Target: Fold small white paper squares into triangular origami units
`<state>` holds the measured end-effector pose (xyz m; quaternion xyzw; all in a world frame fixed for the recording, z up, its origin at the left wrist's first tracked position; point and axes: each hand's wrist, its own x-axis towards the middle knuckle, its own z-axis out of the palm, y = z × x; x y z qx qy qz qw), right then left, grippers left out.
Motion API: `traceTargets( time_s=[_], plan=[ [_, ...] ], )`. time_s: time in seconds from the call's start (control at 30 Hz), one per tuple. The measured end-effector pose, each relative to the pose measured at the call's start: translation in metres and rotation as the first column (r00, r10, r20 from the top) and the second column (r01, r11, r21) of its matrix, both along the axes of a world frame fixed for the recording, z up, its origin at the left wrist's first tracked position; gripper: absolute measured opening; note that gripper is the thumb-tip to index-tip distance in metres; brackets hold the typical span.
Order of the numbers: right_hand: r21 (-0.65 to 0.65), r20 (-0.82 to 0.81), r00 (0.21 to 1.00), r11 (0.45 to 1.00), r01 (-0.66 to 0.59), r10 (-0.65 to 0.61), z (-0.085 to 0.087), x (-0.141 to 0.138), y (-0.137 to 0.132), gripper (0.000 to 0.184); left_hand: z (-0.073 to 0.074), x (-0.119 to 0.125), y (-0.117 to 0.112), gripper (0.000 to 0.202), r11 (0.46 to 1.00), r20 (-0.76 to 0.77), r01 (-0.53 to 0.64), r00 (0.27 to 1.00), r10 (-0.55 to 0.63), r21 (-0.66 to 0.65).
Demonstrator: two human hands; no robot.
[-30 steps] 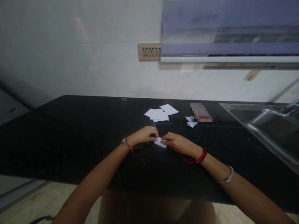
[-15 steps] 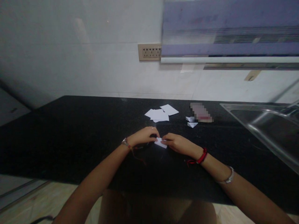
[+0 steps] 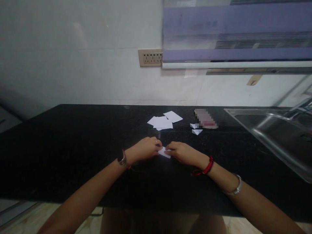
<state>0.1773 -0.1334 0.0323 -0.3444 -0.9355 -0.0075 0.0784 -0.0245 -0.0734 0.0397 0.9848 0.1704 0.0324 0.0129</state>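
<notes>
A small piece of white paper (image 3: 165,153), which looks folded, lies on the black countertop (image 3: 92,139) between my hands. My left hand (image 3: 146,148) pinches its left end between thumb and fingers. On its right end, the fingers of my right hand (image 3: 182,152) are closed and press down. Beyond my hands, several loose white paper sheets (image 3: 162,122) overlap in a pile. Right of the pile lie two small folded paper pieces (image 3: 197,132), next to a blurred-out flat pinkish object (image 3: 206,118).
A steel sink (image 3: 280,130) is set into the counter at the right. Along the back rises a tiled wall (image 3: 97,74) with a socket panel (image 3: 151,58) and a purple-and-white sheet (image 3: 190,35). The counter's front edge (image 3: 156,209) runs close to my body.
My left hand has turned slightly, its fingers more bunched at the paper's left end. My right hand keeps its hold. The whole view has shifted a little.
</notes>
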Motion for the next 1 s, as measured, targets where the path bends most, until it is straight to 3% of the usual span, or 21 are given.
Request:
traceTargets(
  time_s=[0.23, 0.43, 0.73, 1.0],
  plan=[
    [-0.055, -0.01, 1.0, 0.998, -0.007, 0.006, 0.005, 0.002, -0.002, 0.031, -0.009, -0.005, -0.012, 0.019, 0.998, 0.057, -0.052, 0.997, 0.05, 0.033],
    [-0.065, 0.0, 1.0, 0.998, 0.001, -0.001, 0.006, 0.001, -0.002, 0.03, -0.004, -0.013, -0.009, 0.024, 0.992, 0.149, -0.126, 0.982, 0.121, 0.031],
    [-0.074, 0.007, 1.0, 0.997, -0.001, 0.001, 0.005, 0.002, -0.002, 0.033, -0.011, -0.009, -0.007, 0.025, 0.992, 0.138, -0.126, 0.982, 0.126, -0.009],
    [-0.069, 0.003, 1.0, 0.998, -0.004, 0.004, 0.006, 0.002, -0.002, 0.033, -0.015, -0.003, -0.011, 0.024, 0.966, 0.143, -0.237, 0.964, 0.223, 0.097]
  ],
)
